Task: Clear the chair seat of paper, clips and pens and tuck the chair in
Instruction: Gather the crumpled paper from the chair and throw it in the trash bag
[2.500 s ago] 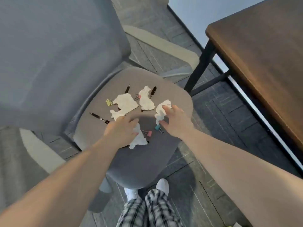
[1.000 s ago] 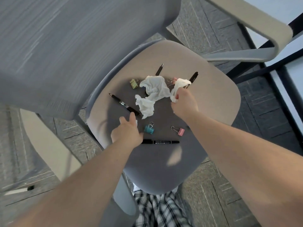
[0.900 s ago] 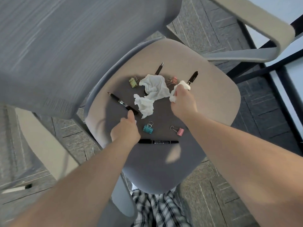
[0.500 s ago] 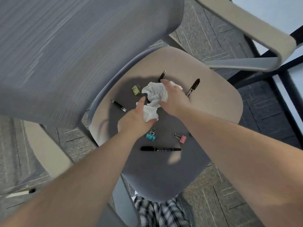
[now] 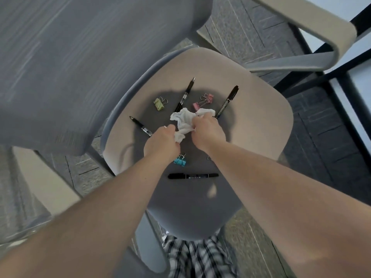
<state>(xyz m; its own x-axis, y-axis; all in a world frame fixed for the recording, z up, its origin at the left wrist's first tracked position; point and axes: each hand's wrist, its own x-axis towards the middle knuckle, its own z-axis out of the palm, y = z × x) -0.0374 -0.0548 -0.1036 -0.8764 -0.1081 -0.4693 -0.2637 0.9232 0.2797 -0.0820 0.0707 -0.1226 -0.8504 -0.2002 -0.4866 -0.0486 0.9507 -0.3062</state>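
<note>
- Both bare forearms reach forward and down from the bottom corners of the view, converging toward the middle.
- The left hand (image 5: 162, 141) is curled knuckles-up, its fingers closed on the lower end of a crumpled white wad.
- The right hand (image 5: 207, 129) sits just beside it, back upward, fingers pinched into the wad's upper end.
- The hands are near each other, not touching.

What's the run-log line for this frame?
phase: gathering paper | left hand: shut on paper | right hand: shut on paper | pens, clips: on chair seat | chair: not tucked
</note>
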